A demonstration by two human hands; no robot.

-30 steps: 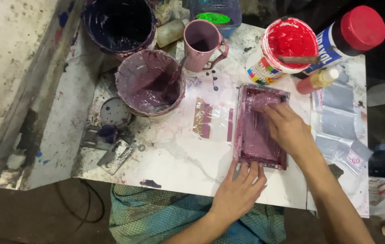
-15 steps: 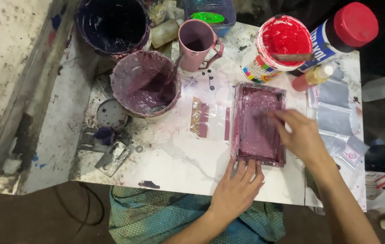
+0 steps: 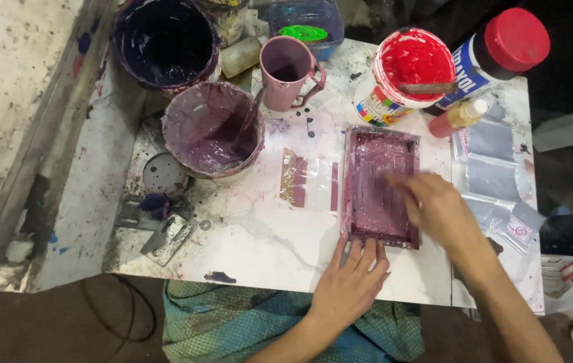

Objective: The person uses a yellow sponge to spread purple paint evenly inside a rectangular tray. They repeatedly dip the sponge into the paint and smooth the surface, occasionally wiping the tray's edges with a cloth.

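Observation:
A small rectangular frame (image 3: 374,195) smeared with purple ink lies flat on the white table (image 3: 266,235). My left hand (image 3: 350,286) rests at the frame's near edge, with its spread fingers pressing on the rim. My right hand (image 3: 437,208) lies over the right side of the frame. Its fingers are together, blurred, and reach onto the inked surface. Whether anything is under those fingers is hidden.
A bucket of purple ink (image 3: 212,131), a dark bucket (image 3: 165,44) and a pink mug (image 3: 286,64) stand at the back left. A red paint tub (image 3: 413,64), a red-capped bottle (image 3: 501,50) and a small bottle (image 3: 458,115) stand at the back right. Plastic pouches (image 3: 495,168) lie right of the frame, and a clear pouch (image 3: 306,178) lies left of it.
My right hand has slid from the far half of the frame toward me along its right side. My left hand has stayed at the near edge.

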